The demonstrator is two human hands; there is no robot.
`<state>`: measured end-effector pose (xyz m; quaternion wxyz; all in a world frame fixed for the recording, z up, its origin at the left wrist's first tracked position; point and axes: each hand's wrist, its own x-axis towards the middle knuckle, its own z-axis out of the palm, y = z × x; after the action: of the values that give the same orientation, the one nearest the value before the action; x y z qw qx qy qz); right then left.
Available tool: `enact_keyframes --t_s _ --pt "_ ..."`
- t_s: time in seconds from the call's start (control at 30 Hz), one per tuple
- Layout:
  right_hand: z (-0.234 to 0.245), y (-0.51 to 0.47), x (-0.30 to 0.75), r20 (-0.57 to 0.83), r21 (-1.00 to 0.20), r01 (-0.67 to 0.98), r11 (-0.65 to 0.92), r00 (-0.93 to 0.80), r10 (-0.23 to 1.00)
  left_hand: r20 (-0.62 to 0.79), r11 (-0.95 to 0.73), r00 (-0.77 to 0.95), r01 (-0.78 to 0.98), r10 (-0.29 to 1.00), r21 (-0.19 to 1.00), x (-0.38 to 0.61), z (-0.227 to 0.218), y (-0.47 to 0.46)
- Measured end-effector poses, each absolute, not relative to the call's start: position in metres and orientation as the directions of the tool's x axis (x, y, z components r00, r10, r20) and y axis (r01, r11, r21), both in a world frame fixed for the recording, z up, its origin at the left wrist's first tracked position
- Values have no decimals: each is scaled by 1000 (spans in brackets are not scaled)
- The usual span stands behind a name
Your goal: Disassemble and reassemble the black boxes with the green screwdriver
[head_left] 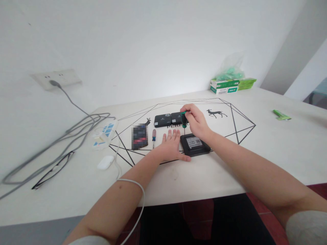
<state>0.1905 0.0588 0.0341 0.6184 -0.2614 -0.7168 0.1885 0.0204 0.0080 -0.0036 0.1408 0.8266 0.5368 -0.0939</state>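
Observation:
My right hand (196,123) is closed round a green-handled screwdriver (183,119), held upright with its tip on the far left corner of a small black device (195,145) with a white label. My left hand (172,147) lies flat on the table, fingers stretched out, thumb against the device's left edge. Two similar black devices (168,119) lie side by side just behind the screwdriver.
A second screwdriver (154,136) with a red and blue handle and a dark flat object (139,137) lie left of my left hand. Farther left are a power strip (104,134) with grey cables, a white case (105,162) and glasses (52,170). Green boxes (231,85) stand at the back.

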Motion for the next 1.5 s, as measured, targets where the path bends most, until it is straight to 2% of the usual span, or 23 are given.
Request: enact_keyframes --t_s 0.2,0.63,0.7,0.9,1.17,1.5 --pt "31 58 189 669 -742 -12 670 -88 738 -304 -377 396 918 866 124 20 -6 9" --pt "21 58 179 628 -778 -94 622 -164 761 -297 -391 412 911 862 130 20 -6 10" --pt "20 58 180 673 -736 -28 677 -146 725 -297 -391 412 911 861 129 20 -6 9" --pt "26 56 185 858 -478 205 854 -102 504 -309 -387 402 915 862 112 20 -4 7" --pt "29 56 188 902 -360 292 886 -132 410 -304 -395 408 913 861 105 19 -3 6" --pt "28 50 183 793 -559 228 797 -134 595 -311 -396 413 910 856 120 20 -2 7"
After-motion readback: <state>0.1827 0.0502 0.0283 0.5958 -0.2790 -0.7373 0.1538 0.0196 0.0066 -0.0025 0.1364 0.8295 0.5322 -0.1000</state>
